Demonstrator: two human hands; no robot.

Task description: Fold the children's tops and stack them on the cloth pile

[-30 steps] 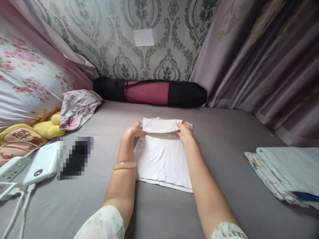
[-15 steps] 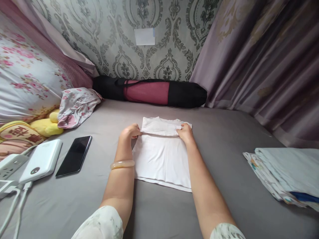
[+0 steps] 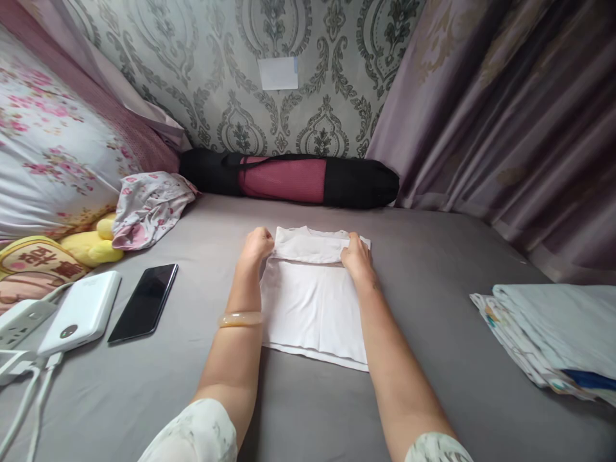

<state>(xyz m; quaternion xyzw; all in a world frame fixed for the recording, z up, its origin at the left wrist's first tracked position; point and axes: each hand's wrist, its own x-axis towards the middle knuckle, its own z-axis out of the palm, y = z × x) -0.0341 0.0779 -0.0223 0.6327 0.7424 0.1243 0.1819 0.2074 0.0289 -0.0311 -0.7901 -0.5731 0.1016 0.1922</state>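
Observation:
A white shirt (image 3: 312, 308) lies on the grey bed sheet, its upper part folded over into a band across the far end. At the band's left edge, my left hand (image 3: 260, 244) is closed, with its fingertips at the cloth. My right hand (image 3: 357, 255) grips the right end of the folded band between thumb and fingers. Some of the fingers on both hands are hidden. A pale bangle (image 3: 240, 319) circles my left forearm.
Left are a black phone (image 3: 143, 303), a white power bank (image 3: 81, 311), a power strip (image 3: 22, 321) with cables and a yellow plush (image 3: 91, 247). Folded clothes (image 3: 553, 327) are stacked at right. A black and red bag (image 3: 283, 179) lies along the wall.
My left hand has shifted slightly up and right along the shirt's left edge. My right hand has moved a little farther up on the fold. The shirt lies almost as before.

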